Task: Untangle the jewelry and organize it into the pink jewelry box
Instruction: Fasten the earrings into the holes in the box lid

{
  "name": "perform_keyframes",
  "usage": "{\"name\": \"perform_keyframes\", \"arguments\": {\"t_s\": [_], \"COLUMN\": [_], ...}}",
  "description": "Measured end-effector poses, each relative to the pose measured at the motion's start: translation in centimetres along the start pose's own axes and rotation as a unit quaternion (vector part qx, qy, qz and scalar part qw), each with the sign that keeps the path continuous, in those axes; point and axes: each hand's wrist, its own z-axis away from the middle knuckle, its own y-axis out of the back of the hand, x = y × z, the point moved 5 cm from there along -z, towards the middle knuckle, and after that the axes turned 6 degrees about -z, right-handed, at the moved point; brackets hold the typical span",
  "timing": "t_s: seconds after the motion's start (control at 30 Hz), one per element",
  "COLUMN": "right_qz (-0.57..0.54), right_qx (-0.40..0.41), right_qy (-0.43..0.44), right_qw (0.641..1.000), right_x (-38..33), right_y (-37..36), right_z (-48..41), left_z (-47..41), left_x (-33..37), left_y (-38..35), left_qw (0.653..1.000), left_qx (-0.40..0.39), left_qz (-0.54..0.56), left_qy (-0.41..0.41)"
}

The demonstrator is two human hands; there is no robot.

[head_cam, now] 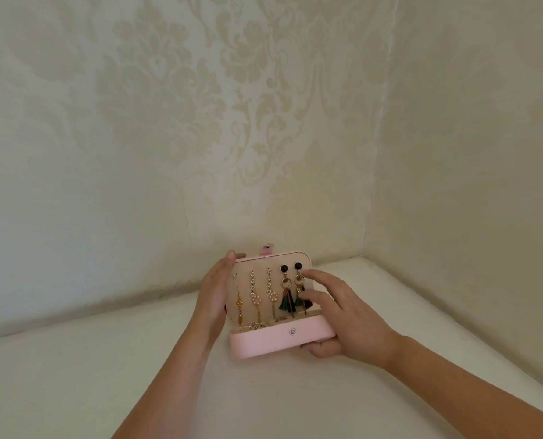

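The pink jewelry box [263,342] stands open on the white surface, its lid [260,264] raised toward me. On the lid's beige panel hang several earrings: a gold drop earring [239,305], two pearl chain earrings [255,293], and two black-stud tassel earrings [286,293]. Gold rings [251,327] lie in the tray's left end. My left hand [214,296] holds the lid's left edge, thumb over the top corner. My right hand [343,315] has its fingertips on the rightmost tassel earring [299,280], and its thumb lies under the box's right end.
The box sits on a white tabletop [137,375] in a corner between two walls with pale damask wallpaper [168,122]. The right wall runs close beside my right forearm.
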Motion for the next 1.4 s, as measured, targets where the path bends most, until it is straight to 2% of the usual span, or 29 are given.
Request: {"name": "perform_keyframes", "arguments": {"t_s": [0.17, 0.33, 0.43, 0.6, 0.83, 0.9, 0.97, 1.03, 1.27, 1.4], "right_qz": [-0.119, -0.239, -0.264, -0.237, -0.225, -0.214, -0.201, -0.19, -0.202, -0.154], "right_qx": [-0.002, -0.001, -0.006, -0.004, 0.021, 0.025, 0.024, 0.024, 0.049, 0.071], "right_qy": [-0.09, -0.168, -0.188, -0.171, -0.14, -0.13, -0.12, -0.111, -0.077, -0.034], "right_qw": [0.989, 0.956, 0.946, 0.956, 0.964, 0.968, 0.972, 0.975, 0.975, 0.985], "right_x": [1.3, 1.9, 2.1, 2.4, 2.5, 2.4, 2.2, 2.1, 0.5, -0.1], "right_y": [-0.3, -0.5, -0.8, -1.0, -0.9, -0.9, -0.9, -0.9, -1.0, -1.3], "right_z": [-0.7, -2.3, -3.0, -3.8, -4.3, -4.4, -4.3, -4.2, -2.8, -2.2], "left_z": [0.8, 2.1, 2.8, 3.0, 4.1, 4.5, 4.7, 4.8, 5.3, 5.4], "left_x": [0.4, 0.4, 0.5, 0.6, 1.4, 1.6, 1.8, 2.2, 2.6, 2.6], "left_y": [0.2, 0.3, 0.1, 0.1, 0.1, 0.1, 0.3, 0.5, 0.2, 0.3], "left_qw": [0.999, 0.996, 0.994, 0.992, 0.976, 0.96, 0.933, 0.917, 0.902, 0.898], "left_qx": [0.005, -0.036, -0.058, -0.076, -0.109, -0.116, -0.093, -0.064, -0.056, -0.056], "left_qz": [-0.032, -0.061, -0.072, -0.081, -0.158, -0.235, -0.325, -0.365, -0.387, -0.397], "left_qy": [-0.03, -0.047, -0.058, -0.059, -0.099, -0.1, -0.123, -0.15, -0.182, -0.18]}}
